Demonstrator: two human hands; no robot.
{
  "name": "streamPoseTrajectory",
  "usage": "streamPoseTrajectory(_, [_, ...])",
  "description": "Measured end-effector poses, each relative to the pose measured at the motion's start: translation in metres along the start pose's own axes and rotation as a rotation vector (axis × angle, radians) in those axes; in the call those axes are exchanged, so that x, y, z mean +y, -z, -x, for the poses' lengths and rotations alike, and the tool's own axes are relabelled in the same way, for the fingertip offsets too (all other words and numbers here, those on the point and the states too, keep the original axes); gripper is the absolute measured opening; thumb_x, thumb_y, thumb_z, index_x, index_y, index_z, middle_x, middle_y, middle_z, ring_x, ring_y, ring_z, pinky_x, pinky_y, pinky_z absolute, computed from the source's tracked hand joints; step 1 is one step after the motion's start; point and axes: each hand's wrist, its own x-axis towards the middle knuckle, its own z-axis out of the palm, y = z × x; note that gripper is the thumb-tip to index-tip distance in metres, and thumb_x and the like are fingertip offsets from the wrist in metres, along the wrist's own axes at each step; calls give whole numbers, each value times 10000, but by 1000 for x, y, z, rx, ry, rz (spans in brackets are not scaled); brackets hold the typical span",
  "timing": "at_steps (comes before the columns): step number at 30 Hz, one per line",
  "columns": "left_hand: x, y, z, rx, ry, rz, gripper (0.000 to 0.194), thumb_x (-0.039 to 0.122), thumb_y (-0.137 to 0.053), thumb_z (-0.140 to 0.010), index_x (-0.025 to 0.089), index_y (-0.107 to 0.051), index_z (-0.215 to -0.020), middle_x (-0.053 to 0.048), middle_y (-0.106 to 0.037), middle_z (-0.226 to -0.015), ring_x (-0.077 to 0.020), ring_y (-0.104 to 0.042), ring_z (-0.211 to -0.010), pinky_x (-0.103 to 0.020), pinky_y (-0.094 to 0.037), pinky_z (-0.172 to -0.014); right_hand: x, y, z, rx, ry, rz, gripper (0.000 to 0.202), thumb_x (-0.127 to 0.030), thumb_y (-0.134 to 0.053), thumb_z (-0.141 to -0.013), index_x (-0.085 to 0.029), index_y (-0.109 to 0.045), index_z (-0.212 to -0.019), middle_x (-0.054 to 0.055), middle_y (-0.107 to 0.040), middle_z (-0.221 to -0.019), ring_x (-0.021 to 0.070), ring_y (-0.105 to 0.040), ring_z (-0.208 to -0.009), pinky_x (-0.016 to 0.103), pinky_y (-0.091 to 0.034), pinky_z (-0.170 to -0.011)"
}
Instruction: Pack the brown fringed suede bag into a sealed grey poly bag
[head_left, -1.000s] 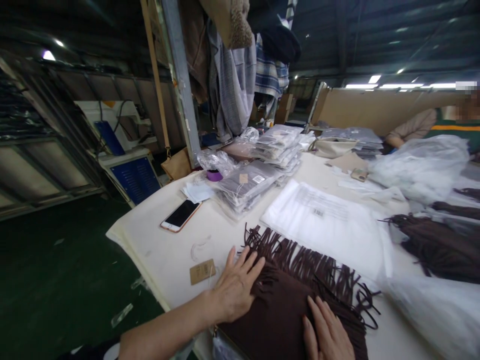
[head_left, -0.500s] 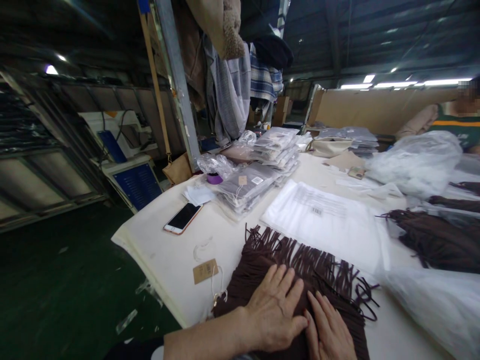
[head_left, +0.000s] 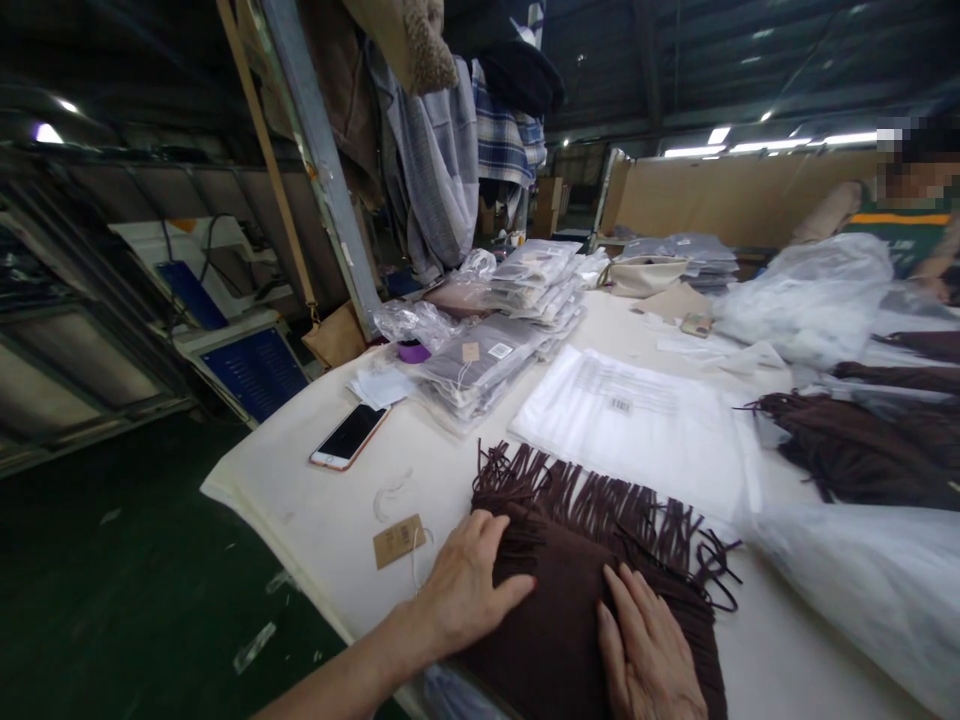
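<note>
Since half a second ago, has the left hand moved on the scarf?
Yes. The left hand slid left to the scarf's left edge, nearer the paper tag, away from the right hand.

Dim, ceiling-lit, edges warped.

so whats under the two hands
Left hand and right hand lie flat on a folded brown fringed scarf. The table beneath it is covered.
</note>
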Motion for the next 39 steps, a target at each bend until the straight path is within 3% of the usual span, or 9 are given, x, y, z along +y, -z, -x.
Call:
streamPoseTrajectory(5, [30, -28, -4, 62, 75, -29, 334, 200, -662, -739, 118, -550, -1042, -100, -522, -1045, -261, -484, -1022, -425, -431, -929, 1, -2, 3, 18, 14, 4, 445, -340, -240, -956, -54, -543, -1112, 168, -644, -1087, 263, -579, -1016, 391, -402, -891])
streamPoseTrajectory(9, [32, -41, -7, 141, -44, -6, 182, 34, -494, -787, 143, -560, -916, -76, -534, -970, -226, -502, -940, -394, -466, -863, 1, -4, 6, 24, 11, 5, 448, -352, -243, -955, -58, -543, -1113, 174, -640, -1088, 258, -581, -1014, 387, -411, -880])
streamPoseTrajectory(17, [40, -66, 2, 171, -424, 38, 217, 18, -367, -807, 131, -548, -842, -84, -564, -874, -194, -525, -815, -306, -497, -746, 6, -2, 6, 23, 31, 13, 430, -356, -266, -947, -72, -506, -1164, 161, -641, -1095, 246, -588, -1013, 372, -415, -888])
streamPoseTrajectory(22, [42, -43, 11, 228, -945, 17, 191, 141, -393, -867, 189, -553, -959, -46, -621, -928, -164, -558, -866, -280, -464, -782, 9, -6, 12, 0, 65, -1, 438, -329, -264, -935, -96, -426, -1269, 147, -636, -1123, 244, -591, -1031, 371, -434, -867])
streamPoseTrajectory(24, [27, -21, 2, 335, -641, 19, 269, 166, -408, -866, 222, -515, -1107, -54, -599, -1078, -188, -534, -1015, -344, -432, -899, 7, -7, 12, 7, 20, -8, 440, -364, -280, -936, -103, -450, -1246, 150, -634, -1129, 250, -592, -1036, 380, -431, -882])
streamPoseTrajectory(26, [5, 0, -18, 405, -6, 42, 349, 177, -457, -829, 187, -473, -1178, -101, -543, -1187, -231, -473, -1143, -414, -390, -984, 5, -6, 11, 23, -47, -11, 428, -389, -297, -935, -122, -479, -1216, 140, -639, -1126, 247, -594, -1038, 384, -427, -898])
streamPoseTrajectory(28, [-17, 12, -42, 363, 189, 46, 376, 163, -527, -776, 108, -484, -1146, -151, -570, -1124, -276, -512, -1102, -463, -413, -954, 2, -4, 8, 5, -65, -16, 418, -393, -309, -936, -131, -495, -1204, 129, -637, -1138, 240, -587, -1058, 378, -428, -907])
streamPoseTrajectory(32, [-31, 7, -72, 203, 202, 75, 383, 156, -655, -707, 103, -534, -1066, -83, -652, -945, -213, -611, -924, -339, -486, -856, 1, -1, 4, 7, -41, -3, 426, -387, -288, -947, -108, -527, -1162, 136, -644, -1122, 237, -587, -1053, 373, -434, -892])
streamPoseTrajectory(39, [-5, -7, -66, 157, 112, 1, 412, 223, -665, -745, 118, -533, -1121, -104, -628, -1055, -233, -560, -1014, -372, -420, -919, 0, 1, 7, -16, -47, -2, 414, -369, -312, -944, -92, -525, -1166, 144, -629, -1156, 253, -574, -1081, 384, -432, -908])
